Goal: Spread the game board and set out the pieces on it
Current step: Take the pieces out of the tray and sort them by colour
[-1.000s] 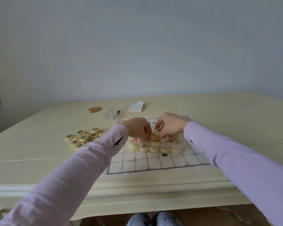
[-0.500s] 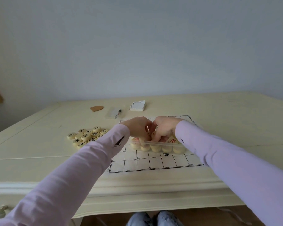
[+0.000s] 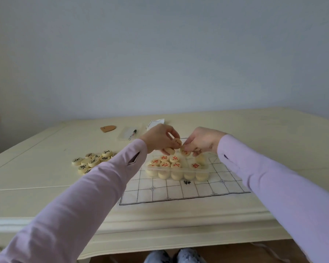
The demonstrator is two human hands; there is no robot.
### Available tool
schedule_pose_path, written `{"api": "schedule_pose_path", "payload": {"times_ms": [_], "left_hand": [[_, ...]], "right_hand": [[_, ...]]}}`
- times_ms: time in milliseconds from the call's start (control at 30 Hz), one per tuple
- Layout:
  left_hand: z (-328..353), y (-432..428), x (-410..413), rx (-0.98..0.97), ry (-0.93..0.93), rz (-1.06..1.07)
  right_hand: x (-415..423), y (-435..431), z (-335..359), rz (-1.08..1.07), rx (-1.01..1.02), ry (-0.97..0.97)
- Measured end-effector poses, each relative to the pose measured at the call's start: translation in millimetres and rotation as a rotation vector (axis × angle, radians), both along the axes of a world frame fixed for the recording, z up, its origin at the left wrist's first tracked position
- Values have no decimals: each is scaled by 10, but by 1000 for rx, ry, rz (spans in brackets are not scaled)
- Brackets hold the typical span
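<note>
A white gridded game board (image 3: 179, 192) lies spread on the cream table. On it stands a clear plastic tray (image 3: 177, 168) holding several round cream pieces with red characters. My left hand (image 3: 158, 138) is raised above the tray and pinches red-marked pieces (image 3: 176, 144) in its fingertips. My right hand (image 3: 199, 142) is beside it, fingers curled round another red-marked piece (image 3: 185, 151). A pile of black-marked pieces (image 3: 92, 161) sits on the table left of the board, partly hidden by my left sleeve.
At the back of the table (image 3: 273, 149) lie a brown wooden piece (image 3: 108, 128), a pen on a clear sleeve (image 3: 131, 134) and a small spiral notepad (image 3: 156, 122). The table's front edge runs below the board. Slippered feet show under it.
Both hands have lifted up out of the tray with red pieces in their fingers; the tray's top layer of pieces is now uncovered.
</note>
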State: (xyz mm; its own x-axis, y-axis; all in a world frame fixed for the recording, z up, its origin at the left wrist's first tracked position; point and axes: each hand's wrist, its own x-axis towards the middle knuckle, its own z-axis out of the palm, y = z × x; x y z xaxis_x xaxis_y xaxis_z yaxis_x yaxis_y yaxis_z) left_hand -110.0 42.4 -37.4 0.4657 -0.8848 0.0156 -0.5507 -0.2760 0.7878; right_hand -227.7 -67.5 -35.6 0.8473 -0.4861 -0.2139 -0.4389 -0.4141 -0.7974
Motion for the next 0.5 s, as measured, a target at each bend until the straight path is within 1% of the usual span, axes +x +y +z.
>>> {"api": "schedule_pose_path", "payload": {"times_ms": [100, 200, 367, 433, 500], "left_hand": [[73, -293, -211, -48, 101, 4], [53, -664, -501, -1, 181, -6], [11, -1236, -932, 128, 273, -32], [-30, -1428, -1074, 220, 275, -37], [-116, -1611, -1188, 266, 294, -27]], "right_hand": [[-218, -293, 17, -170, 116, -117], [-464, -581, -44, -302, 198, -157], [-803, -997, -177, -448, 216, -143], [-902, -1135, -247, -480, 211, -109], [-978, -1276, -342, -531, 179, -58]]}}
